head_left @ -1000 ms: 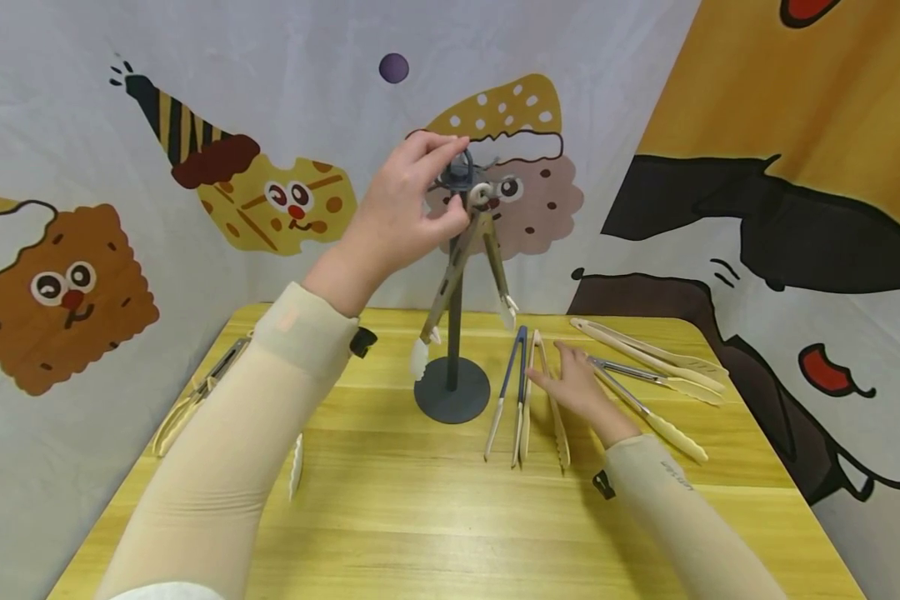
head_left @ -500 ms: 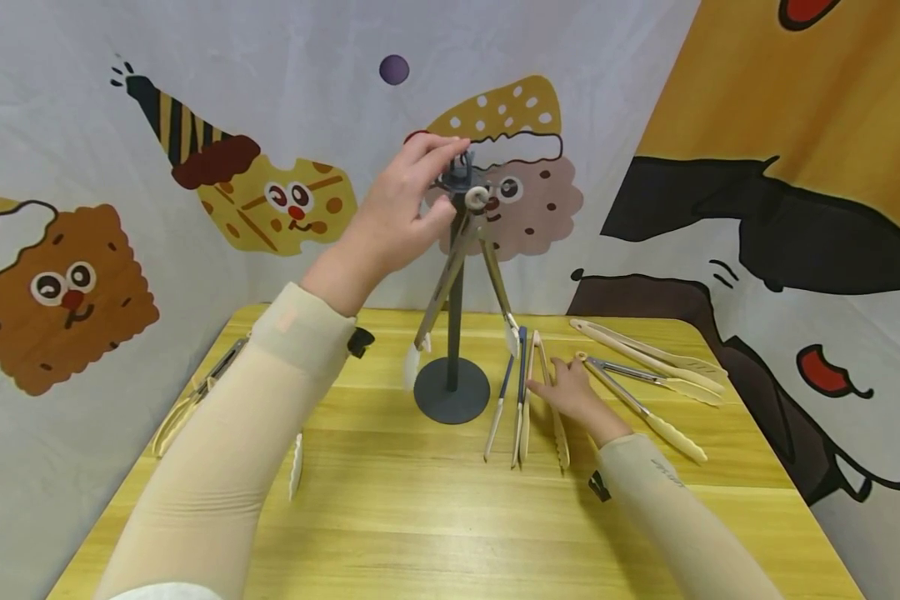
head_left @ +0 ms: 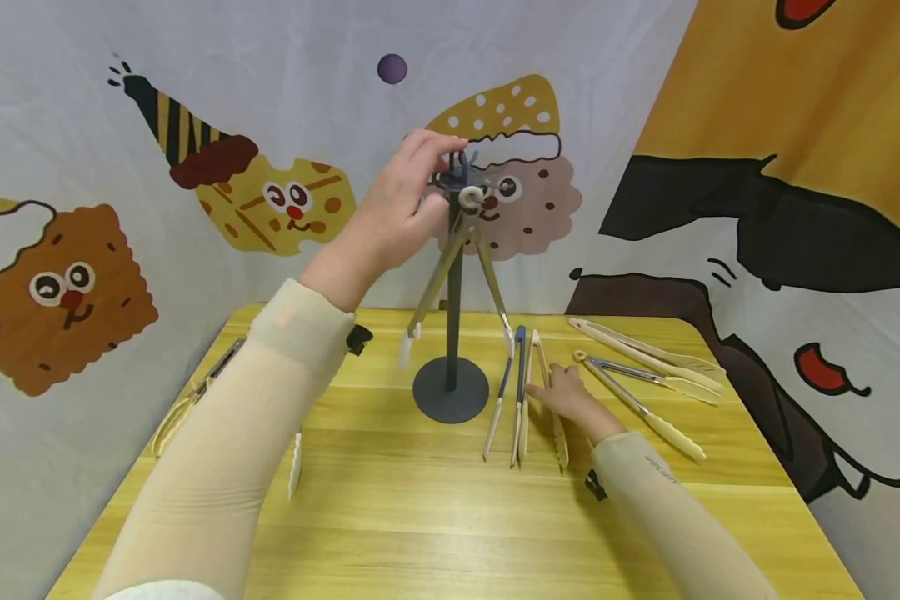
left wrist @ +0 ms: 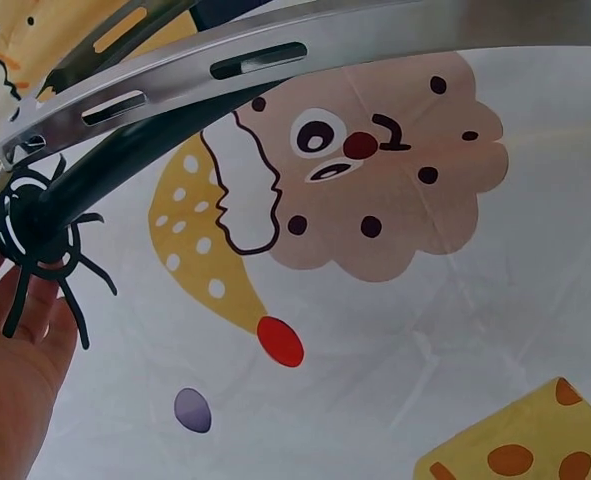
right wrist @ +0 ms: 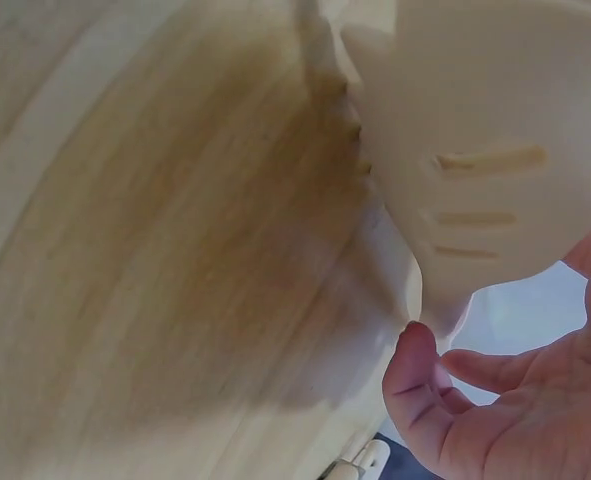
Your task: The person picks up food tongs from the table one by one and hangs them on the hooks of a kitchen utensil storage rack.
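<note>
In the head view, my left hand [head_left: 401, 204] reaches over the top of a dark grey rack [head_left: 453, 292]. Its fingertips touch the loop on top, and the thumb stands apart from the post. Metal tongs [head_left: 487, 271] with pale tips hang spread from a hook just right of that hand. In the left wrist view, my fingers [left wrist: 45, 315] are behind the rack's hooked hub [left wrist: 45, 235]. My right hand [head_left: 573, 396] grips cream tongs [head_left: 538, 358] lying on the table. The right wrist view shows fingers and thumb at the neck of their slotted end [right wrist: 485, 190].
Blue-handled tongs [head_left: 520, 367] lie left of the cream pair. Several more tongs [head_left: 652, 417] fan out at the right. Other tongs [head_left: 210, 383] lie at the table's [head_left: 412, 517] left edge, and a pale tong tip [head_left: 296, 467] shows beside my left sleeve. A cartoon-printed cloth hangs behind.
My left thumb has drawn back from the hanging tongs, which have shifted slightly left. My right hand has moved a little down and toward me, its fingers closing in at the cream tongs.
</note>
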A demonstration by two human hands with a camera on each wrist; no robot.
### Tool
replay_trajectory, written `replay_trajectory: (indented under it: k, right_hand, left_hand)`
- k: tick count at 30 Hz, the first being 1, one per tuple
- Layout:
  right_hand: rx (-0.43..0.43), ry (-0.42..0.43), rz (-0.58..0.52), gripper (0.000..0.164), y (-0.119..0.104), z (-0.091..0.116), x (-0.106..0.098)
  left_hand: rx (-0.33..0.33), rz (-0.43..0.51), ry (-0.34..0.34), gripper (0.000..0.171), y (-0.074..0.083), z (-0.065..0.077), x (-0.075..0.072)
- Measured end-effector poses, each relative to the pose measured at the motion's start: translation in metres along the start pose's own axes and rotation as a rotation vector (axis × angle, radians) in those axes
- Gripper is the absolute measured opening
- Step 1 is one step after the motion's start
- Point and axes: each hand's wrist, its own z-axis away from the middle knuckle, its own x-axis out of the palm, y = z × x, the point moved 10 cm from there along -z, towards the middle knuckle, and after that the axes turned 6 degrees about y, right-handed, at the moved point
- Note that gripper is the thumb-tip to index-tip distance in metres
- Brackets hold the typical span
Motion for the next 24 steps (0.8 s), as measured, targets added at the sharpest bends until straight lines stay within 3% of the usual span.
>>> replay_trajectory:
  k: [10,24]
  right_hand:
    - [-0.025,0.012,0.014,0.084,0.0006,-0.0047,0.0044]
    - [-0.015,0.03,0.022,0.08,-0.0004,-0.0099,0.0013]
  left_hand:
    - [-0.014,-0.013,0.002,0.049,-0.0014,0.0,0.0005]
    - [-0.002,0.007,0.0,0.052,-0.0015,-0.0005,-0.0016]
